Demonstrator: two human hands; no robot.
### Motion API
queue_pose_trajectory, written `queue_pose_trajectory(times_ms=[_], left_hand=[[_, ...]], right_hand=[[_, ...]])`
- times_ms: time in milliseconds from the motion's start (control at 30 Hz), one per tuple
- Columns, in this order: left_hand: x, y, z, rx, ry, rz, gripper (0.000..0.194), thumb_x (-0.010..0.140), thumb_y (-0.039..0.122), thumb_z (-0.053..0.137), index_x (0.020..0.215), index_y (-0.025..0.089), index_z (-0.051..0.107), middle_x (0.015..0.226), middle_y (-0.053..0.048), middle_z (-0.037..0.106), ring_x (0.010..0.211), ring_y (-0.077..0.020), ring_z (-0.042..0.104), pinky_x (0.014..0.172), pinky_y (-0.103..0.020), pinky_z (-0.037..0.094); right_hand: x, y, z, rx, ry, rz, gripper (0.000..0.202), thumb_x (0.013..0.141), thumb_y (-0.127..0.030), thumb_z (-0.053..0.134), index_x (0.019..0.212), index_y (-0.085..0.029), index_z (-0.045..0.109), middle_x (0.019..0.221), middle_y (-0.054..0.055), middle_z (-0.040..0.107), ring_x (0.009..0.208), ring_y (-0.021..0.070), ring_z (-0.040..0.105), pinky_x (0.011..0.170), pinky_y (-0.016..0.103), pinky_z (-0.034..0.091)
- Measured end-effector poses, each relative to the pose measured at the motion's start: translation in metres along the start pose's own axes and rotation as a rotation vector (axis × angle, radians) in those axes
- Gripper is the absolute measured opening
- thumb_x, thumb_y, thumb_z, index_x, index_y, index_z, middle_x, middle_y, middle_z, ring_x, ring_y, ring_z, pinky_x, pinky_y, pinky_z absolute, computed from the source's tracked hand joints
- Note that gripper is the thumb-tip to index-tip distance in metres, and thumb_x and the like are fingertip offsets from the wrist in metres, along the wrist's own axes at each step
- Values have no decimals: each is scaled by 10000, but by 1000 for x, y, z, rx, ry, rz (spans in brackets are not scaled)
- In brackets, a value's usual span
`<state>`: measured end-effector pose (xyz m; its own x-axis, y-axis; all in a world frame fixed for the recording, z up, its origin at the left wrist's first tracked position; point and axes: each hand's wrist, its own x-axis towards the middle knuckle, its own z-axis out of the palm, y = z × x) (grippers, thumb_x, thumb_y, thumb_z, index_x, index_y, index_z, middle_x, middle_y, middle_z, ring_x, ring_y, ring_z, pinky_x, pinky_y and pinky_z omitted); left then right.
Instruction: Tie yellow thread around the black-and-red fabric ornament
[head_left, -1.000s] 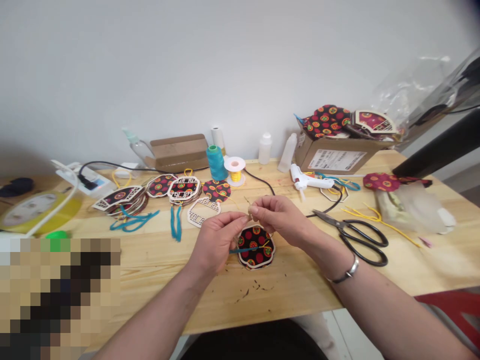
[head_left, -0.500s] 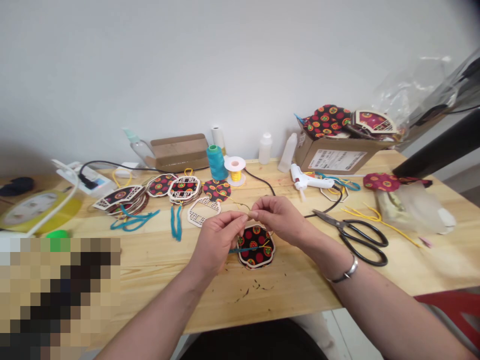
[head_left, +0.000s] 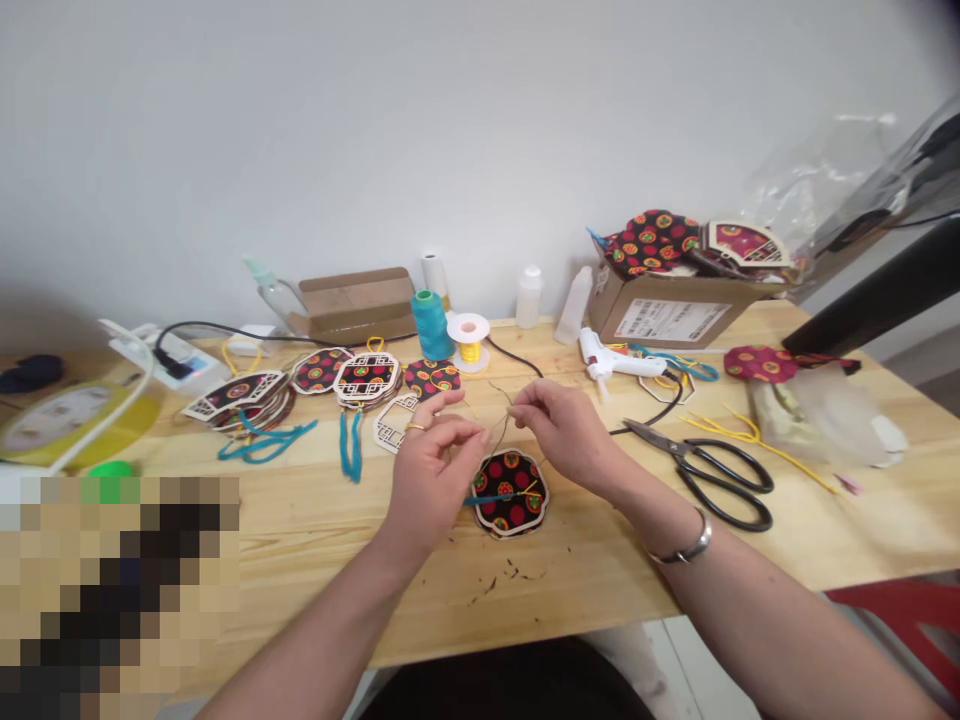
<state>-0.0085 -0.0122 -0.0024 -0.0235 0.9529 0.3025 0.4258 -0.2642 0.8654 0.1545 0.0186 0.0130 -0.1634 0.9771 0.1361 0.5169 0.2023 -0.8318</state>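
A thin dark cord runs between my two hands, above a patterned fabric ornament with a pale scalloped edge. My left hand pinches near the cord's left end between thumb and forefinger; a ring is on one finger. My right hand has its thumb and fingertips closed on the cord, with a loose end sticking up past them. On the ornament lie a teal cord and a small yellow knot. Behind my left hand, a pale openwork frame is partly covered.
Black scissors lie right of my right hand, with a white glue gun behind them. Farther back stand a teal thread cone, a yellow spool and a filled cardboard box. Finished ornaments lie to the left.
My hands have moved slightly apart from their touching pinch, and more of the dark cord shows between and above them. My left hand's other fingers have lifted and spread.
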Motion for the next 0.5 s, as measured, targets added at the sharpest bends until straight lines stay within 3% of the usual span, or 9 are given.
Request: queue_pose_trajectory(times_ms=[167, 333, 500], left_hand=[[-7, -1, 4, 2, -141, 62, 71, 740, 235, 638, 720, 208, 700, 1385, -78, 410, 1205, -268, 454, 994, -449, 375], [-9, -2, 7, -88, -217, 38, 81, 749, 228, 628, 724, 202, 700, 1400, -82, 390, 1238, -272, 440, 1029, -439, 354], [-8, -1, 8, -177, -280, 9, 78, 749, 205, 618, 706, 178, 677, 1390, -100, 387, 1164, -267, 520, 1009, -422, 380]], right_hand=[[2, 2, 1, 220, -38, 91, 183, 803, -228, 525, 647, -152, 582, 636, 9, 615, 519, 80, 454, 528, 225, 353], [-1, -3, 2, 724, -210, 219, 200, 771, -325, 571, 697, -160, 484, 683, 7, 626, 405, 30, 306, 389, 186, 220], [-4, -6, 3, 843, -280, 238, 239, 738, -338, 624, 680, -159, 478, 532, -51, 524, 391, 25, 311, 377, 166, 192]])
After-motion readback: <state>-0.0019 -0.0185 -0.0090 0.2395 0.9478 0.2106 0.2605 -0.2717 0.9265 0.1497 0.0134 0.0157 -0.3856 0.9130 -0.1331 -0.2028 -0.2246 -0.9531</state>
